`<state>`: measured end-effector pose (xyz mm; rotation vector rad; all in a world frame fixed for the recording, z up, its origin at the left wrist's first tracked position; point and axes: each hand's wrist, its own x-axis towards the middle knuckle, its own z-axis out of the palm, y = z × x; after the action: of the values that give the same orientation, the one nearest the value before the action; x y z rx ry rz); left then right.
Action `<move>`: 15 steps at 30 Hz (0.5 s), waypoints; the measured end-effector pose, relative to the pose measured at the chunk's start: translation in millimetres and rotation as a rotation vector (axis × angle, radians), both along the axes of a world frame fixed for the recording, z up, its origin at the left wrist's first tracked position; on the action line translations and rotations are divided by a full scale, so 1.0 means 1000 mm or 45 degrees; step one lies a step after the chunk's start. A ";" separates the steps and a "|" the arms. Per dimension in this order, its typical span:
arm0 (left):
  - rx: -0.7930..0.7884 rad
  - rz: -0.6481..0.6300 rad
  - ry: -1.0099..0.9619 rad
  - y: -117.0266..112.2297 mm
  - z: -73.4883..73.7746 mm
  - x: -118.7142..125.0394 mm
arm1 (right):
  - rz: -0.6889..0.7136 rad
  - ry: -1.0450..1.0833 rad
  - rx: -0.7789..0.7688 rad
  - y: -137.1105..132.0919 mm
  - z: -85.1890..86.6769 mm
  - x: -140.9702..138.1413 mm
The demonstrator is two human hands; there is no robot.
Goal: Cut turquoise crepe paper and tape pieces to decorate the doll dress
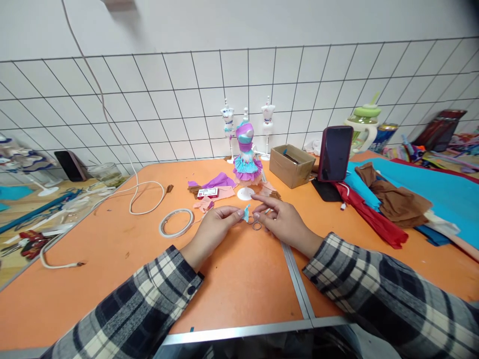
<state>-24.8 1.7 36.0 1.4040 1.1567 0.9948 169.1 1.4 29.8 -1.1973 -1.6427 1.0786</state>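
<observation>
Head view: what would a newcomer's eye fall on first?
Probably the small mannequin in purple and turquoise ruffles, standing toward the back of the orange table before two white mannequins. Next, nearer the camera, the left hand pinching a light-blue scrap, the right hand close beside it. Farther right, a dark phone stands upright.

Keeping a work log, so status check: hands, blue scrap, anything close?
Left hand pinching light blue fabric scrap. Right hand close beside, grip unclear. Scissors near right hand, partly hidden; clothed miniature dress form beyond.
</observation>
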 end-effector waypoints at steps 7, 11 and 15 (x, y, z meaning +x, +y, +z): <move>0.094 0.017 0.173 -0.001 0.000 0.000 | 0.042 0.114 -0.201 -0.004 0.003 -0.009; 0.122 -0.013 0.231 0.000 -0.002 0.002 | 0.037 0.245 -0.193 0.001 -0.002 -0.009; 0.147 0.007 0.214 0.002 -0.008 0.001 | 0.077 0.206 -0.197 0.006 -0.004 -0.004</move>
<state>-23.9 3.9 28.4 1.6021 1.2426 0.9752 165.5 7.6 25.8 -1.1319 -1.5016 1.3261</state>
